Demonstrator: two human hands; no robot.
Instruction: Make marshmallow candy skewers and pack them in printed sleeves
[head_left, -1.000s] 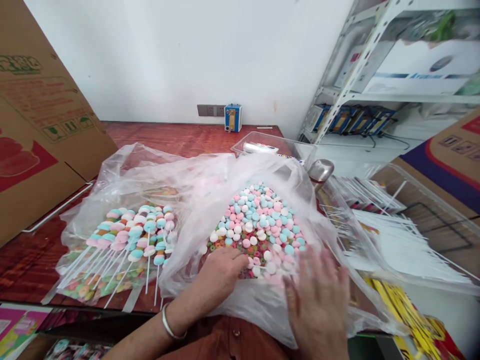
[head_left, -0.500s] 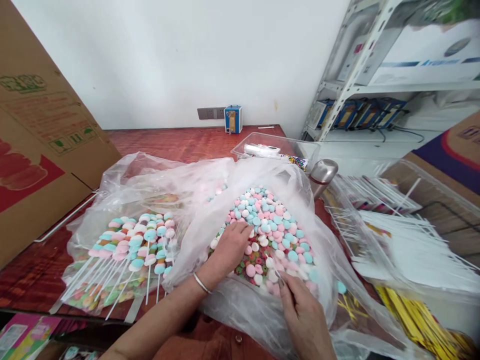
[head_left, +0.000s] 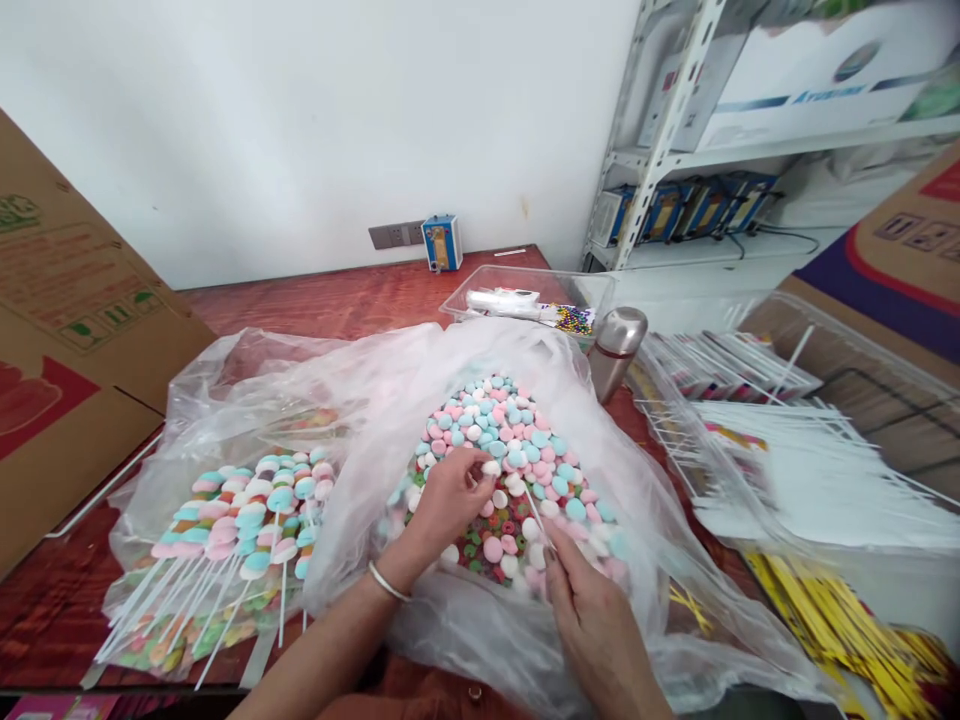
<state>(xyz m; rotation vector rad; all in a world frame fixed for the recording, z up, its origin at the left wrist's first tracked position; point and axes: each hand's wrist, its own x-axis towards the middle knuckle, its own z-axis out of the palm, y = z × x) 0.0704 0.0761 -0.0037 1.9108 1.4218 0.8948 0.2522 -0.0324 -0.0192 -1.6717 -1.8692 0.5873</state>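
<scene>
Between thumb and fingertips, my left hand [head_left: 450,498] pinches a white marshmallow [head_left: 491,468]. My right hand [head_left: 596,610] is closed on a thin white stick [head_left: 534,508], its upper end pointing toward the left hand. Both hands are over an open clear plastic bag [head_left: 480,625] full of pink, blue and white marshmallows [head_left: 536,437]. Red and green gummy rings [head_left: 474,540] lie among them at the near side. To the left, finished-looking sticks threaded with marshmallows [head_left: 251,515] rest in a pile on another clear bag [head_left: 217,370].
Cardboard boxes stand at the left [head_left: 82,300] and right [head_left: 892,260]. Behind the bag are a clear tray [head_left: 457,300], a steel flask [head_left: 616,350] and a blue device [head_left: 442,243]. White sticks [head_left: 810,470] and yellow twist ties [head_left: 832,620] lie at the right.
My left hand has come up from among the candies with a white marshmallow between its fingertips. The stick in my right hand has tilted more upright. The view has shifted slightly right.
</scene>
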